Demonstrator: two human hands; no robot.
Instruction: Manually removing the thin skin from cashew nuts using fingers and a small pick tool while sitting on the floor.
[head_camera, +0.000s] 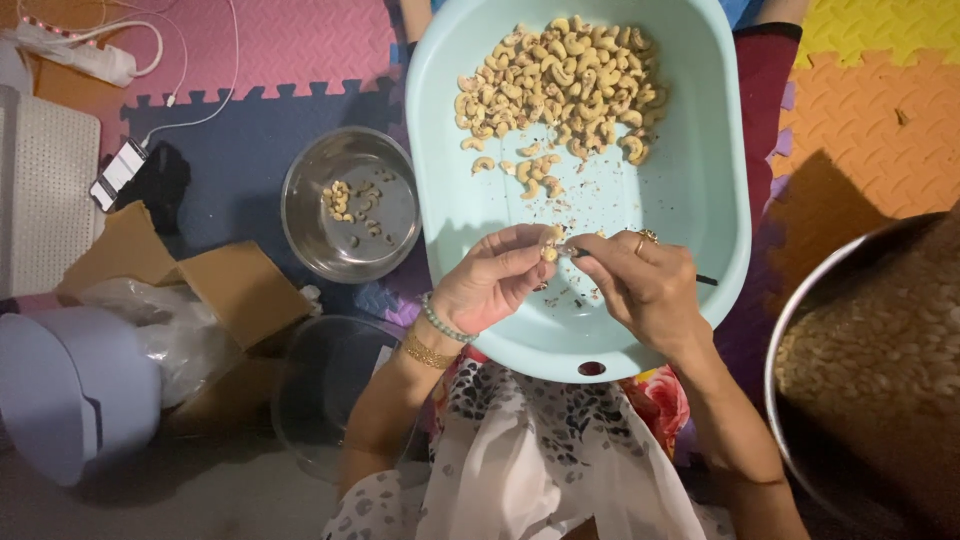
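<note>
My left hand (490, 278) pinches a single cashew nut (549, 253) between thumb and fingers over the near part of a pale blue plastic basin (700, 190). My right hand (640, 285) grips a small dark-handled blade (706, 280) whose tip meets the nut. A heap of cashews (560, 85) lies in the far half of the basin, with bits of skin scattered below it. The basin rests on my lap.
A steel bowl (395, 235) with a few nuts stands left of the basin. A large steel pan (800, 330) full of cashews sits at the right edge. Cardboard (235, 285), a plastic bag, a lilac container (70, 385), a glass lid (325, 385) and a phone (117, 172) on its cable lie on the left foam mats.
</note>
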